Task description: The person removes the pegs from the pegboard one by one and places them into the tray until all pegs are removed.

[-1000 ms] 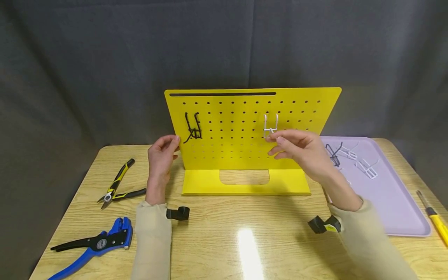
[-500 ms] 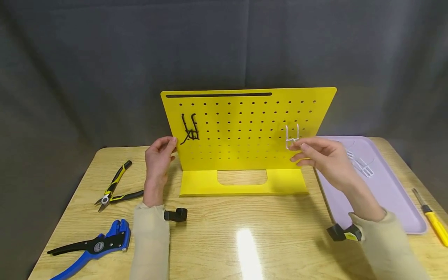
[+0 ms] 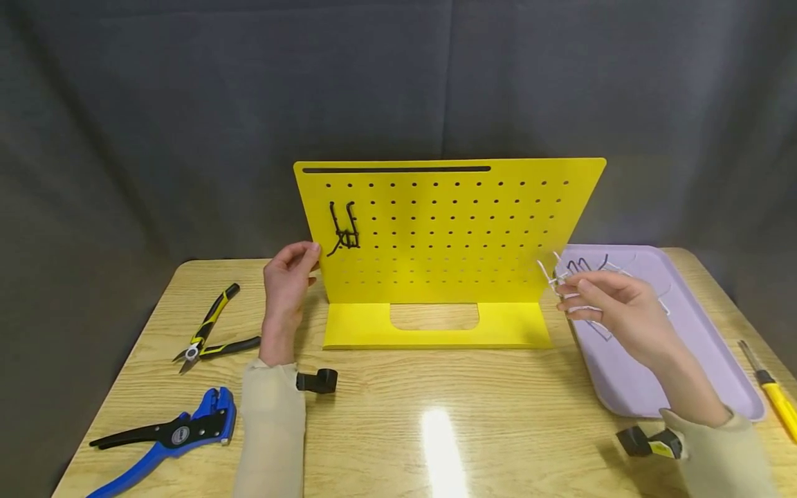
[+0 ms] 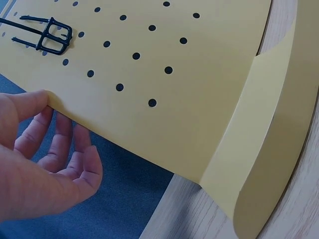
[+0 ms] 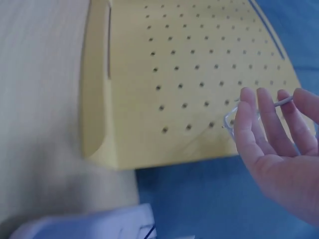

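Observation:
A yellow pegboard point(image 3: 436, 256) stands upright on its folded base. My left hand point(image 3: 288, 283) pinches the board's left edge; in the left wrist view the thumb lies on the front face and the other fingers are behind. A black wire hook point(image 3: 349, 238) hangs in the holes at the upper left. Off the board's right side, my right hand point(image 3: 613, 308) pinches a white wire hook point(image 3: 551, 279) between thumb and fingertips. Its prongs point up and left, and the fingers cover part of it. In the right wrist view the hook is apart from the board.
At the right lies a lilac tray point(image 3: 691, 366) with black and white wire hooks, partly hidden by my right hand. A yellow-handled screwdriver point(image 3: 775, 398) lies beyond it. Diagonal cutters point(image 3: 214, 315) and blue wire strippers point(image 3: 187, 432) lie at the left.
The right hand has carried the white hook from in front of the board to the right, over the tray's near-left part, and the hook has tilted. The left hand stays on the board's edge.

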Demonstrator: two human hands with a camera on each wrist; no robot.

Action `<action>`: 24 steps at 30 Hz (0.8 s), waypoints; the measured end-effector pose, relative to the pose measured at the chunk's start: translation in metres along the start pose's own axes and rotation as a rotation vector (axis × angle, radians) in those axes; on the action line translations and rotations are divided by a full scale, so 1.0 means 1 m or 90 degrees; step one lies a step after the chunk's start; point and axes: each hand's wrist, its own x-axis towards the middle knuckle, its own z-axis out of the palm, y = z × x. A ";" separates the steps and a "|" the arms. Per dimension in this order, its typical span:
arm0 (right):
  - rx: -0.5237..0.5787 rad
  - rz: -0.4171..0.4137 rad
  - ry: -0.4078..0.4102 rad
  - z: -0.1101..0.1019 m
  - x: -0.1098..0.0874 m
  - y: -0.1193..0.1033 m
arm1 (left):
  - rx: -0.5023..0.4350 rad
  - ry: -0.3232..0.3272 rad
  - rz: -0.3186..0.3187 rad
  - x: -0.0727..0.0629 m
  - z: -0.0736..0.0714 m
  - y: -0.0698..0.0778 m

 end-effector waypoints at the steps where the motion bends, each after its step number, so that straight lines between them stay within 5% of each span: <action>1: 0.008 0.000 0.004 -0.003 -0.004 0.002 | 0.000 -0.001 -0.001 0.000 0.000 0.000; 24: 0.041 0.045 0.087 -0.084 -0.068 0.010 | 0.009 -0.007 0.005 -0.002 -0.001 0.002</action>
